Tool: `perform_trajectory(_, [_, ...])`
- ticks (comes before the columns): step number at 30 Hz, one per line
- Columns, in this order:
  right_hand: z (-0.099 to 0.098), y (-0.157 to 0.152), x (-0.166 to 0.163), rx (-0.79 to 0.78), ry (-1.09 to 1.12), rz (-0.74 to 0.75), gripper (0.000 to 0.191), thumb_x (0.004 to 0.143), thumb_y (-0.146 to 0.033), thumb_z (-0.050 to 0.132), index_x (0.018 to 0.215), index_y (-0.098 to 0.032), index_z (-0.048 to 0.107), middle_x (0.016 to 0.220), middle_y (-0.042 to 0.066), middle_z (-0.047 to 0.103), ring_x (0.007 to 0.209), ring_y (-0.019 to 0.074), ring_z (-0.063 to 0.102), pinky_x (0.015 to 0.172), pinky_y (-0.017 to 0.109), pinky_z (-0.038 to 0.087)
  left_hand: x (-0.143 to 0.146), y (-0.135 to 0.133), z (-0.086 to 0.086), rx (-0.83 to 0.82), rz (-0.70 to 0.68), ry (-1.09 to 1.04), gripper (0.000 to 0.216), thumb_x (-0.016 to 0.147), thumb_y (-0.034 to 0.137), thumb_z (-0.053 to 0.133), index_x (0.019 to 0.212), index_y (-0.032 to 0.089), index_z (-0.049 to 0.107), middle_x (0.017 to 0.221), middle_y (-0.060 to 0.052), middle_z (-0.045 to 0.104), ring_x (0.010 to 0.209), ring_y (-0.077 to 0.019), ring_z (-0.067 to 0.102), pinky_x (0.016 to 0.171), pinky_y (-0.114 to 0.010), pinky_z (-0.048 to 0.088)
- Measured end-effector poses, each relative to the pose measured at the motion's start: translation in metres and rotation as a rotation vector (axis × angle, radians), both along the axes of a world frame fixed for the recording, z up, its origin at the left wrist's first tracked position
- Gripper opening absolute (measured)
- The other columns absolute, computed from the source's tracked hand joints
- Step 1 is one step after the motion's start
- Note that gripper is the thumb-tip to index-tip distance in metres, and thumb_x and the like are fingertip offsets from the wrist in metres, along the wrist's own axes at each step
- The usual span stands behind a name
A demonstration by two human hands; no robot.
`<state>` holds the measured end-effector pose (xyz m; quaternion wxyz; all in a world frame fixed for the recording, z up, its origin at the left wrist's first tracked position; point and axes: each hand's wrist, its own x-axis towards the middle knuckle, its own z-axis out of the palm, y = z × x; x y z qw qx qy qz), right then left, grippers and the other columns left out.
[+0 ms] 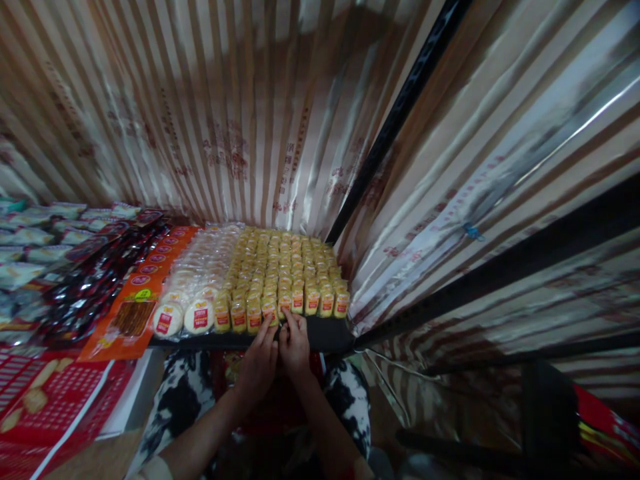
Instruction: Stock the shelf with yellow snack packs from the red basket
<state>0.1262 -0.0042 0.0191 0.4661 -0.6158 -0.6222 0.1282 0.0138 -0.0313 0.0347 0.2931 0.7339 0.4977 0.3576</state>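
Note:
Small yellow wrapped snack packs (313,299) with red-and-white labels stand in several tight rows on a black shelf (325,337). My left hand (259,357) reaches up to the front row, its fingers stretched out and the fingertips against the lower front of one pack (270,307). Close beside it, my right hand (295,340) has its index finger extended to the neighbouring pack (285,301). Its other fingers are partly bent. Neither hand visibly wraps round a pack. Left of the yellow rows are round white wrapped crackers (200,315).
Orange packets (133,313), dark shiny packets (90,287) and pale packets (30,237) continue leftward. A red basket-patterned bag or box (45,400) is at lower left. Striped sheeting (225,120) hangs behind. Black metal posts (395,120) stand at the right.

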Motion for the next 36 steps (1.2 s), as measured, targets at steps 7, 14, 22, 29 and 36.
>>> perform_trajectory(7, [-0.009,-0.001,0.006,0.043,0.009,-0.008,0.040,0.085,-0.020,0.037,0.120,-0.018,0.057,0.101,0.010,0.052,0.092,0.0191,0.056,0.082,0.033,0.049,0.005,-0.001,-0.017,0.092,0.073,0.072,0.041,0.092,0.021,0.029,0.131,0.019,0.042,0.145,-0.009,0.033,0.134,-0.0158,0.030,0.110,-0.037,0.034])
perform_trajectory(14, [-0.016,-0.003,0.010,0.016,-0.054,0.045,0.038,0.086,-0.020,0.036,0.117,-0.021,0.057,0.100,0.007,0.055,0.091,0.0175,0.058,0.079,0.029,0.050,0.013,-0.003,-0.004,0.160,0.130,0.223,0.038,0.090,0.020,0.032,0.123,0.012,0.049,0.143,-0.018,0.034,0.132,-0.0256,0.034,0.104,-0.044,0.039])
perform_trajectory(22, [-0.011,-0.006,0.010,0.035,-0.088,0.125,0.033,0.083,-0.019,0.035,0.104,-0.018,0.062,0.092,0.007,0.065,0.086,0.0175,0.061,0.080,0.029,0.050,0.013,-0.010,-0.002,0.113,0.121,0.192,0.038,0.089,0.015,0.032,0.124,0.014,0.049,0.143,-0.015,0.034,0.130,-0.0233,0.037,0.101,-0.039,0.043])
perform_trajectory(29, [-0.011,-0.007,0.013,0.048,-0.091,0.169,0.038,0.082,-0.018,0.035,0.111,-0.020,0.061,0.098,0.006,0.068,0.088,0.0178,0.063,0.081,0.031,0.052,0.012,-0.006,0.001,0.099,0.051,0.175,0.039,0.090,0.017,0.032,0.126,0.013,0.048,0.143,-0.014,0.037,0.133,-0.0224,0.030,0.106,-0.042,0.037])
perform_trajectory(36, [-0.010,-0.006,0.016,0.066,-0.115,0.207,0.044,0.082,-0.016,0.035,0.118,-0.020,0.058,0.106,0.006,0.067,0.095,0.0177,0.062,0.084,0.031,0.051,0.008,-0.001,-0.012,0.279,-0.057,0.272,0.038,0.090,0.014,0.034,0.124,0.012,0.050,0.136,-0.015,0.046,0.136,-0.0261,0.022,0.107,-0.051,0.033])
